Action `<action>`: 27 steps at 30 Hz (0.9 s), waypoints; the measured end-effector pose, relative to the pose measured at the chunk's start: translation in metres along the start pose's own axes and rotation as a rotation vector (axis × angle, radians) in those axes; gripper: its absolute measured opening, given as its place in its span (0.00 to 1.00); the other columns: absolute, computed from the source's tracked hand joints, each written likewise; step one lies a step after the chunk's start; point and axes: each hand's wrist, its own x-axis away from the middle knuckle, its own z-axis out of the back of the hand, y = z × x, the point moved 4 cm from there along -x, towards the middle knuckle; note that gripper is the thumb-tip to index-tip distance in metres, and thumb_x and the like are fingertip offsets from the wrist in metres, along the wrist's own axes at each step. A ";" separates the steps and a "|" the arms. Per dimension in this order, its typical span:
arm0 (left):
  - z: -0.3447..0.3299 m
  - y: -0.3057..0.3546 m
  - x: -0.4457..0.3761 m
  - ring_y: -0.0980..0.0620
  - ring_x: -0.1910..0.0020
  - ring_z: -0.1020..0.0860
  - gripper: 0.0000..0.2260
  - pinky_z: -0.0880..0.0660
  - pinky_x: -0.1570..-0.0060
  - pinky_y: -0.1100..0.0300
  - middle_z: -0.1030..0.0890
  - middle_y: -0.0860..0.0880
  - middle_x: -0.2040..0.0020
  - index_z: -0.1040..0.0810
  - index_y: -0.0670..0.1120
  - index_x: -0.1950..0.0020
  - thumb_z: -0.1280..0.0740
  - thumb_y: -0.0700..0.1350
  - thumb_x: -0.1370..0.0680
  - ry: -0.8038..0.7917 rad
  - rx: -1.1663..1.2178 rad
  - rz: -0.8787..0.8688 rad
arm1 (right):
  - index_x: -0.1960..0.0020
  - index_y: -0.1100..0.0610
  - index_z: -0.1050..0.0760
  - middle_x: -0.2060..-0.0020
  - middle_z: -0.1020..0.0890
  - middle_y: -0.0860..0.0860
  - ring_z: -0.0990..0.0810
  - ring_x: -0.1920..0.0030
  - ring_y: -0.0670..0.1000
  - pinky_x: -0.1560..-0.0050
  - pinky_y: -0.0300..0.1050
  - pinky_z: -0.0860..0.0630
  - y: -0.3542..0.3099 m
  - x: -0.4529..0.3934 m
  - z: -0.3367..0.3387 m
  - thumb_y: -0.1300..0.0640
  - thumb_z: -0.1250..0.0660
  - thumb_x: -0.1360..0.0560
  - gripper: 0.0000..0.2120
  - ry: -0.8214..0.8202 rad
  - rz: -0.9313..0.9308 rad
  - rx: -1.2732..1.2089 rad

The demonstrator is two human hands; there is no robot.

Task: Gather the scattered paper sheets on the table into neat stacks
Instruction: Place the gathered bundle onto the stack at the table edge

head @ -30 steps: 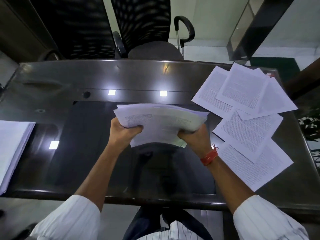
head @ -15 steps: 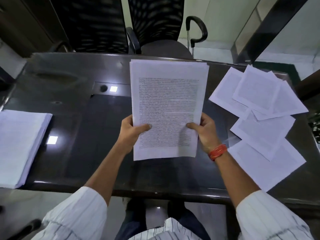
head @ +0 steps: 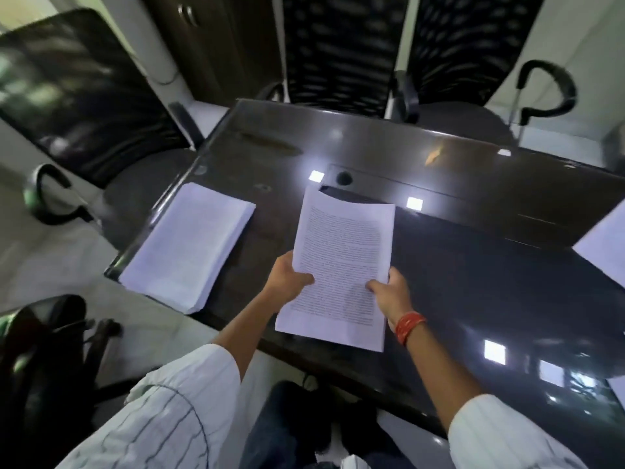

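Sleeves, white striped, at bottom edge; both forearms reach forward over the near edge of the dark glossy table (head: 490,265). Left hand (head: 287,280) grips the left edge of a bundle of printed sheets (head: 341,265), thumb on top, fingers hidden under the paper. Right hand (head: 390,294) pinches the bundle's right edge, thumb on top; red band (head: 409,326) on that wrist. Bundle held above the table, top corner curling slightly. Left of it, near the table's left corner, a thick paper stack (head: 189,245) lies flat, well squared. Loose sheet (head: 605,245) partly in view at right edge, another corner lower right. Beyond the table: black mesh office chairs (head: 341,49), one more at left
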 end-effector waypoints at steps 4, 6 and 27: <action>0.087 -0.019 0.000 0.47 0.43 0.22 0.23 0.24 0.45 0.50 0.20 0.48 0.41 0.24 0.43 0.34 0.25 0.34 0.29 0.146 -0.065 -0.018 | 0.41 0.60 0.26 0.47 0.18 0.53 0.19 0.49 0.53 0.52 0.46 0.22 -0.019 -0.002 -0.090 0.67 0.33 0.26 0.14 -0.125 0.014 0.062; 0.131 -0.023 -0.002 0.46 0.43 0.22 0.24 0.25 0.43 0.49 0.20 0.46 0.42 0.23 0.45 0.36 0.25 0.34 0.30 0.199 -0.083 -0.038 | 0.42 0.59 0.26 0.48 0.18 0.53 0.19 0.49 0.52 0.52 0.46 0.22 -0.034 -0.003 -0.132 0.66 0.33 0.26 0.13 -0.163 0.042 0.078; 0.367 -0.107 -0.107 0.43 0.50 0.20 0.17 0.26 0.56 0.54 0.18 0.45 0.48 0.24 0.42 0.42 0.27 0.45 0.29 0.185 -0.541 0.147 | 0.42 0.56 0.26 0.47 0.18 0.52 0.18 0.47 0.56 0.51 0.54 0.18 -0.052 -0.015 -0.383 0.54 0.30 0.25 0.13 -0.246 -0.174 0.330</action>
